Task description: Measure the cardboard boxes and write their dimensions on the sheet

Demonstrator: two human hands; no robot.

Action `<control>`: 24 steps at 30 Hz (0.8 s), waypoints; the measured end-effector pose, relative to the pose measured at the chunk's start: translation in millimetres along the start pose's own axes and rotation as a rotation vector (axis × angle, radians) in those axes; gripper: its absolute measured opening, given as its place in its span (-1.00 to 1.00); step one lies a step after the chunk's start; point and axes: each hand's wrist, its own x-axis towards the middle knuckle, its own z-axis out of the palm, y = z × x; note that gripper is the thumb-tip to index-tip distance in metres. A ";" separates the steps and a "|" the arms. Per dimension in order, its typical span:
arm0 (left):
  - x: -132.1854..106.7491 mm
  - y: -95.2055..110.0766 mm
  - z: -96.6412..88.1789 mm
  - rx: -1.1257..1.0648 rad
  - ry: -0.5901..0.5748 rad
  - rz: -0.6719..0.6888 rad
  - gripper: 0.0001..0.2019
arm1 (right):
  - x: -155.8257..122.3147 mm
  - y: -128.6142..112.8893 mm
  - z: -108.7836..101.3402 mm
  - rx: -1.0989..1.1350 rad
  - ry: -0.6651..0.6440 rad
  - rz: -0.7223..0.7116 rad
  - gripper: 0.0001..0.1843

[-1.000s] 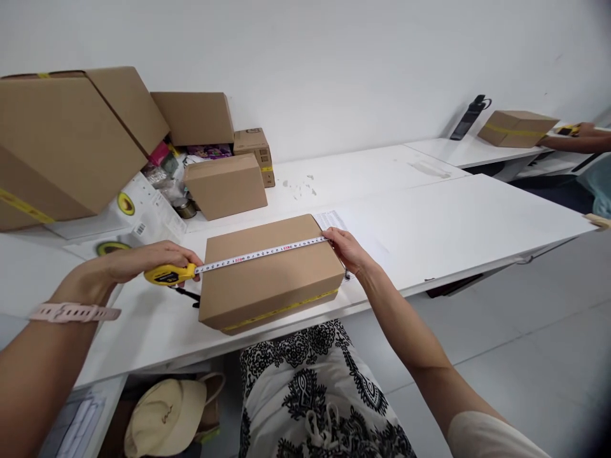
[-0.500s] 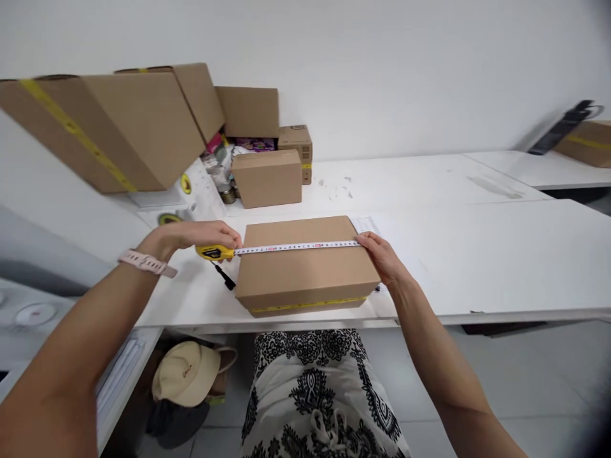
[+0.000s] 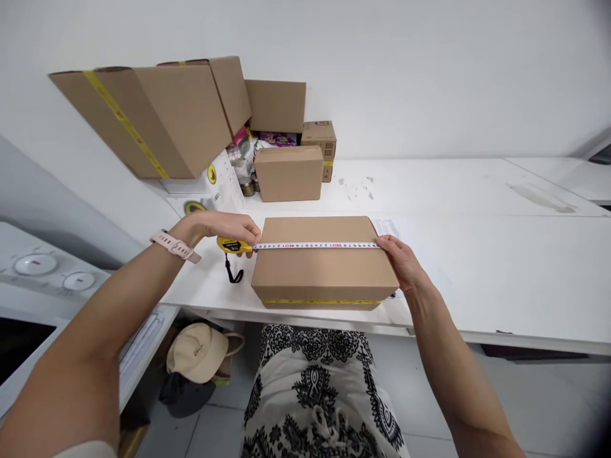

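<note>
A closed cardboard box (image 3: 322, 270) with yellow tape along its near side lies in front of me at the table's edge. The white blade (image 3: 315, 246) of a tape measure runs straight across its top from left to right. My left hand (image 3: 238, 227) is closed on the yellow tape measure case (image 3: 233, 245) beside the box's left edge, and a black wrist strap (image 3: 233, 272) dangles from it. At the right edge, my right hand (image 3: 400, 257) pinches the blade's end against the box corner. The fingers under that edge are partly hidden.
Large taped cartons (image 3: 176, 114) stand at the back left on white boxes with avocado pictures. A smaller carton (image 3: 289, 175) sits beside them. Printed paper (image 3: 386, 228) lies behind the box. A white appliance with knobs (image 3: 35, 264) is at left; caps (image 3: 198, 353) lie below the table.
The view has turned a little left, so the scene sits further right. Both hands keep their hold on the tape measure, with the blade still stretched over the box.
</note>
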 end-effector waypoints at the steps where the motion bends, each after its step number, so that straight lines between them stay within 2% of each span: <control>1: 1.1 -0.5 -0.7 0.008 -0.004 0.003 -0.87 | -0.6 -0.6 0.5 0.000 0.004 0.000 -0.49; 17: 0.4 -0.2 2.8 0.013 0.034 -0.002 -0.89 | 1.5 0.8 -3.6 -0.049 -0.039 0.001 -0.50; 24: -2.8 0.8 11.5 0.009 0.100 -0.002 -0.84 | -2.0 -4.7 -5.0 -0.191 -0.041 -0.059 -0.51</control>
